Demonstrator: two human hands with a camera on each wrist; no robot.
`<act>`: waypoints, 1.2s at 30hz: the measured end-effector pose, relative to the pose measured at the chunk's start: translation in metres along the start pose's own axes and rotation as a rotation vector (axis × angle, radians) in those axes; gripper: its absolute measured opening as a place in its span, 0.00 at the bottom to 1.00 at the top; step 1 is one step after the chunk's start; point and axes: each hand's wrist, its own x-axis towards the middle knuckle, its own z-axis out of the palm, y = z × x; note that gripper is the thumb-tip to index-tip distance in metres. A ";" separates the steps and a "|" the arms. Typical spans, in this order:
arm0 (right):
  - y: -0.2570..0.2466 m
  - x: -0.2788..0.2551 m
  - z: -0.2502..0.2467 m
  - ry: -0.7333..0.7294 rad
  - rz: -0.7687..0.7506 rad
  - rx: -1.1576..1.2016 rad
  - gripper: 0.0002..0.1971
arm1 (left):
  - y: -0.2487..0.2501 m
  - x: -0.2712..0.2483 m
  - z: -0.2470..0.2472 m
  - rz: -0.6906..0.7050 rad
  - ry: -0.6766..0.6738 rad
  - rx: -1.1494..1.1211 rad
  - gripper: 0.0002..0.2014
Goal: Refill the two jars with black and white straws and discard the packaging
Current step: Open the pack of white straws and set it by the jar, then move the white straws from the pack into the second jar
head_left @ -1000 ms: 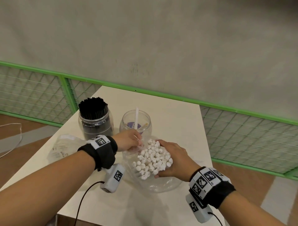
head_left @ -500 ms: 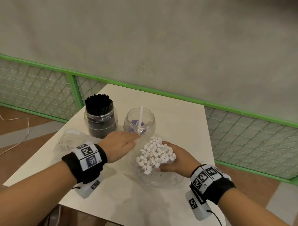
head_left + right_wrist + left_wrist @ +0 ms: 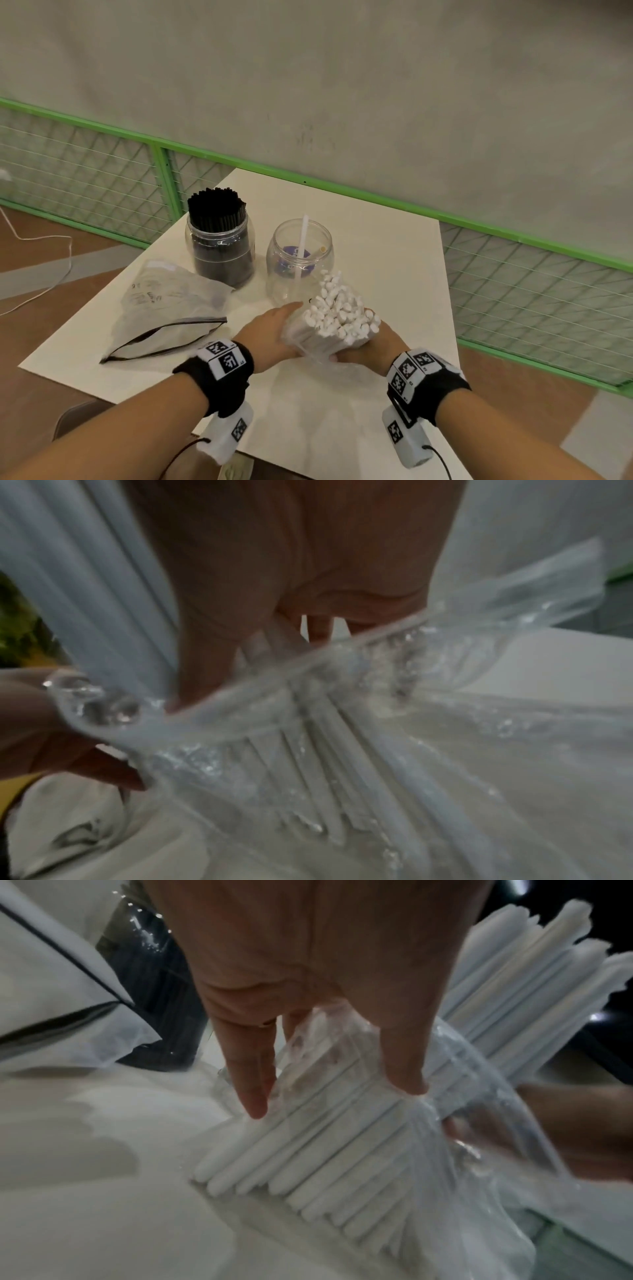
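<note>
On the white table [image 3: 383, 246] a jar packed with black straws [image 3: 219, 240] stands at the back left. Beside it, a clear jar [image 3: 299, 263] holds one white straw. In front of that jar a thick bundle of white straws [image 3: 339, 315] tilts up, its lower part still in a clear plastic bag [image 3: 325, 363]. My right hand [image 3: 373, 344] grips the bundle from the right. My left hand [image 3: 270, 330] is on its left side, thumb and fingers [image 3: 253, 1093] on the bag film [image 3: 342, 1053]. In the right wrist view they pinch the bag's rim [image 3: 85, 704].
An empty, flattened packaging bag [image 3: 164, 308] with a dark zip edge lies on the table's left part, in front of the black-straw jar. A green-framed mesh fence [image 3: 164, 185] runs behind the table. A white cable [image 3: 41, 270] lies on the floor at the left.
My left hand has come back from the clear jar's front to the bundle's left side and taken the bag. The bag has slid lower, so more of the straws stands out.
</note>
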 end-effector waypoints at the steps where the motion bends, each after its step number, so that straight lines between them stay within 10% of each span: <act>1: -0.001 0.000 0.002 0.028 -0.009 0.033 0.29 | 0.002 0.000 0.001 -0.002 0.020 -0.045 0.43; 6: -0.012 0.000 0.006 0.203 -0.104 0.215 0.36 | 0.017 -0.013 -0.012 0.033 0.161 -0.452 0.17; 10: -0.020 0.009 0.011 0.293 -0.157 0.269 0.39 | 0.010 -0.023 -0.019 -0.022 0.262 -0.612 0.22; 16: 0.001 0.017 0.033 0.137 -0.033 0.076 0.37 | 0.001 -0.038 -0.016 -0.052 0.166 -0.281 0.27; 23: 0.004 0.023 0.032 0.135 -0.055 0.036 0.38 | 0.012 -0.044 -0.035 0.154 0.405 0.159 0.65; 36: -0.025 0.024 0.012 0.190 -0.189 -0.035 0.39 | 0.038 -0.006 -0.040 0.323 0.374 0.461 0.33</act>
